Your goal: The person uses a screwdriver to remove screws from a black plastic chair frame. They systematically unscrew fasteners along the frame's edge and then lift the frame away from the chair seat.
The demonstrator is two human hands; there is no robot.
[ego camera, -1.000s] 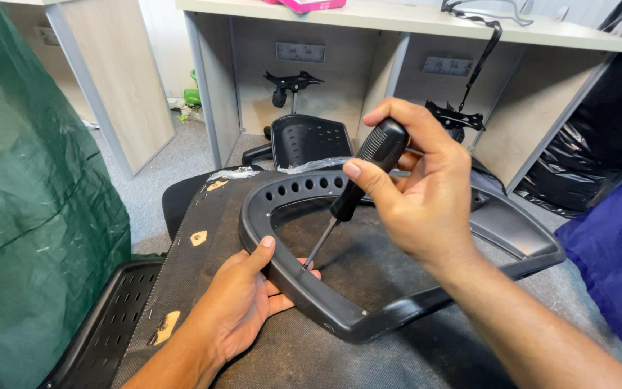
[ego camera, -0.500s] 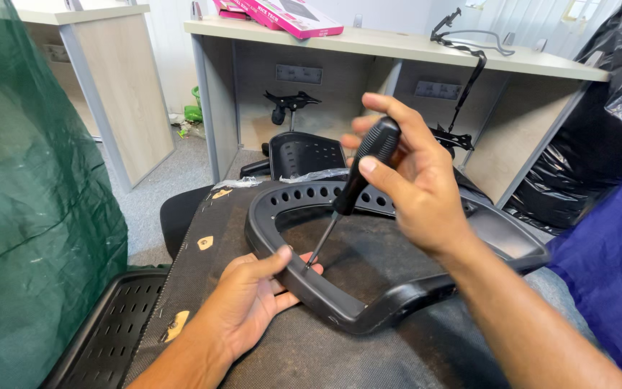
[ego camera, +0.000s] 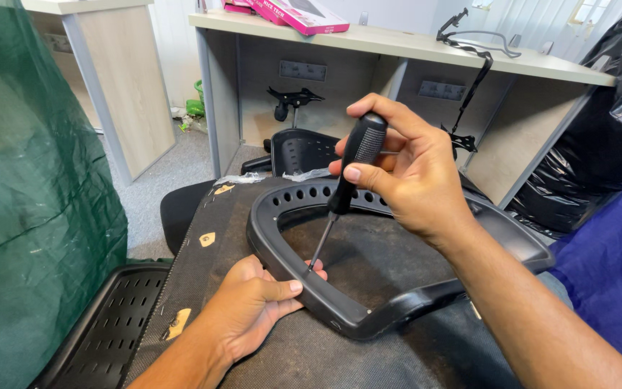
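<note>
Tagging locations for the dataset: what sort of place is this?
Probably an office being used for chair assembly or repair: desks with wall sockets beneath, loose chair parts on grey carpet, and a black plastic chair frame being worked with a screwdriver.

The screwdriver (ego camera: 345,183) tip at 6 o'clock is too small to read. The right hand (ego camera: 404,173) hides its handle's far side. The green cover (ego camera: 30,216) is cropped at 9 o'clock.
</note>
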